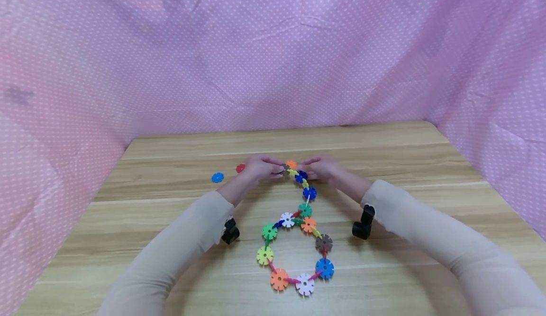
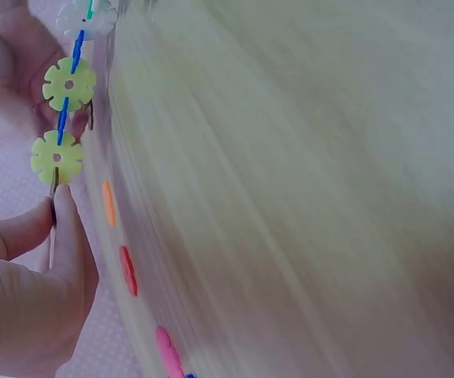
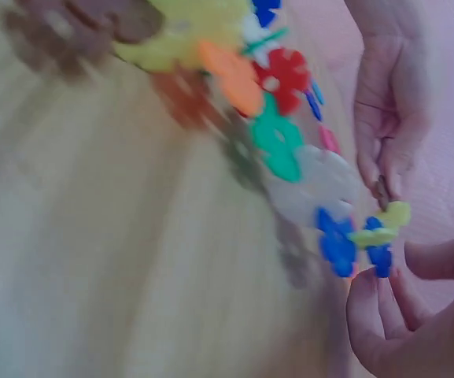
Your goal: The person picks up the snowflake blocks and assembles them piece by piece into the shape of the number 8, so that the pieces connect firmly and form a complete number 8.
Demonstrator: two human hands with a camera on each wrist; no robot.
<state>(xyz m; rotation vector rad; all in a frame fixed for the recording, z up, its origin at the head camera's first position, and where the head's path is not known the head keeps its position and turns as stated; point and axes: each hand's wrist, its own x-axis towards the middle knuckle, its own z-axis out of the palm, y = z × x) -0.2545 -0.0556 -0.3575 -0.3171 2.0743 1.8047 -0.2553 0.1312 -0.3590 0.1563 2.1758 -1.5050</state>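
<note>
A chain of notched plastic snowflake discs runs from a blue disc (image 1: 309,193) up between the hands. At its far end, my left hand (image 1: 260,167) pinches a brown disc (image 2: 54,197) between thumb and index finger. That disc is slotted into a yellow disc (image 2: 57,157). On the chain's right side is my right hand (image 1: 324,168), its fingertips touching or very near a blue disc (image 3: 379,258). Its thumb stands apart from those fingers. Closer to me, the chain joins a ring of mixed-colour discs, including a white disc (image 1: 304,284), lying on the table.
Left of the left hand lie a loose red disc (image 1: 241,168) and a light-blue disc (image 1: 217,177). Just beyond the hands is an orange disc (image 1: 291,163). The wooden table (image 1: 384,150) ends at a pink dotted curtain (image 1: 277,69).
</note>
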